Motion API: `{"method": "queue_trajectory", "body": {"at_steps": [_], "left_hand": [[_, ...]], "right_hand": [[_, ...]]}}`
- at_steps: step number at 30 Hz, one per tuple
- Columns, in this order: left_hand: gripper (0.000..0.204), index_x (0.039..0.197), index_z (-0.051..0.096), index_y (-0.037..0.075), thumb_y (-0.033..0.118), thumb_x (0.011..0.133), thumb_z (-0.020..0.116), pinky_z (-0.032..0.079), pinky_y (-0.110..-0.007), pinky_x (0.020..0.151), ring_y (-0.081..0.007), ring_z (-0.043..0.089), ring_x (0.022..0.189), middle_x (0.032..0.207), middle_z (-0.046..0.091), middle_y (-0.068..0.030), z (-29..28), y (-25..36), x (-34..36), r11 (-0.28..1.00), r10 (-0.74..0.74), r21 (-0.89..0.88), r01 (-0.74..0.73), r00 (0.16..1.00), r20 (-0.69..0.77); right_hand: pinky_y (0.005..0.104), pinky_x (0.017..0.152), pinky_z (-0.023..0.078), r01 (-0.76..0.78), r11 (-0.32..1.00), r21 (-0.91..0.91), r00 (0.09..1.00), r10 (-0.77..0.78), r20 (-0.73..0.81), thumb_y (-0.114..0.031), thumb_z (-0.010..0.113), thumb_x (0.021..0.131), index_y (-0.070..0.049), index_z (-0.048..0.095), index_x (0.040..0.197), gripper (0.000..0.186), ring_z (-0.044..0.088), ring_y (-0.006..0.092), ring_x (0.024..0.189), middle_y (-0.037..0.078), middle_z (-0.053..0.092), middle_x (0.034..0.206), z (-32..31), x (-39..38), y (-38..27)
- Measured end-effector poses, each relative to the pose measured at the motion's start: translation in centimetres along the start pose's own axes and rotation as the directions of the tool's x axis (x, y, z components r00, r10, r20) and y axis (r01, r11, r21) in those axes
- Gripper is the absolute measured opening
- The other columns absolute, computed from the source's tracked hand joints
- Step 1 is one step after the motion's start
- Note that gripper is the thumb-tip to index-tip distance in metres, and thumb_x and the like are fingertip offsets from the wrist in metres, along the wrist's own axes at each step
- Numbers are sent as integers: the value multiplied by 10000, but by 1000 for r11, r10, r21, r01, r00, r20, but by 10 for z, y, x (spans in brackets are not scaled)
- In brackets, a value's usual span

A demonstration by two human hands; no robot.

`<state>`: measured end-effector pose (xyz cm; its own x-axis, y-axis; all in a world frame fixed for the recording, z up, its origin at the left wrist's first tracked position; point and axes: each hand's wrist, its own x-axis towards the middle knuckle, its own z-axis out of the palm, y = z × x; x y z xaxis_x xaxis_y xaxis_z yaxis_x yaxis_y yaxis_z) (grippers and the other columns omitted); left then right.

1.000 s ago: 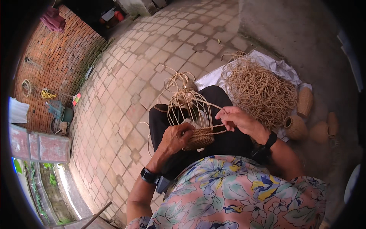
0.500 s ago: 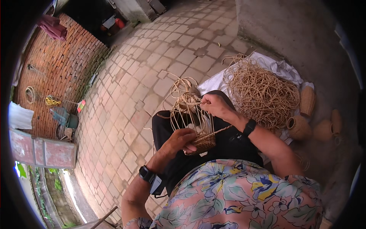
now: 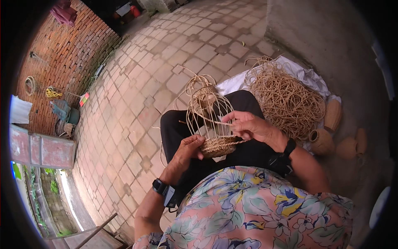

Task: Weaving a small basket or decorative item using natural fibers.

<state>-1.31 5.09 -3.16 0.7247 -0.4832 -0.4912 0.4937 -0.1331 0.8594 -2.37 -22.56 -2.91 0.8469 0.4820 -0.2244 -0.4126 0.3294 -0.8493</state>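
Note:
A partly woven basket point(image 3: 216, 148) rests on my lap, its braided lower band tan and its thin bare stakes point(image 3: 207, 108) rising in a cage shape. My left hand point(image 3: 187, 150) grips the left side of the woven band, with the thumb on top. At the right side of the stakes, my right hand point(image 3: 253, 127) pinches a tan rope strand point(image 3: 215, 121) that crosses in front of them. Another twisted strand lies along the band's upper edge below that hand. Inside or behind the stakes sits a rounded tan form, partly hidden.
A large heap of loose tan cord point(image 3: 286, 101) lies on a white sheet point(image 3: 232, 84) to the right. Several finished woven vases point(image 3: 322, 142) stand or lie beside it near the wall. Paving tiles point(image 3: 137, 103) spread to the left, toward a brick wall point(image 3: 62, 45).
My right hand has come down and right from the upper stakes toward the woven band. My left hand has shifted slightly left on the basket, which now stands more upright.

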Motion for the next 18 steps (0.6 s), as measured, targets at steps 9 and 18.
{"method": "queue_trajectory", "body": {"at_steps": [9, 18], "left_hand": [[229, 831, 577, 87, 281, 951, 566, 439, -203, 483, -59, 526, 494, 666, 560, 18, 1, 5, 0, 999, -49, -10, 49, 998, 37], [177, 1034, 614, 42, 56, 858, 592, 445, -245, 526, -88, 554, 550, 780, 663, -77, 37, 42, -18, 540, 688, 757, -367, 711, -146]], "right_hand": [[179, 425, 339, 70, 996, 63, 841, -25, -541, -65, 553, 858, -50, 531, 1165, 308, 389, 22, 482, -35, 500, 668, -167, -112, -15], [426, 883, 402, 53, 77, -996, 744, -668, -12, -242, 611, 838, -48, 528, 1209, 427, 517, 306, 1085, 138, 567, 1170, -64, 0, -39]]}}
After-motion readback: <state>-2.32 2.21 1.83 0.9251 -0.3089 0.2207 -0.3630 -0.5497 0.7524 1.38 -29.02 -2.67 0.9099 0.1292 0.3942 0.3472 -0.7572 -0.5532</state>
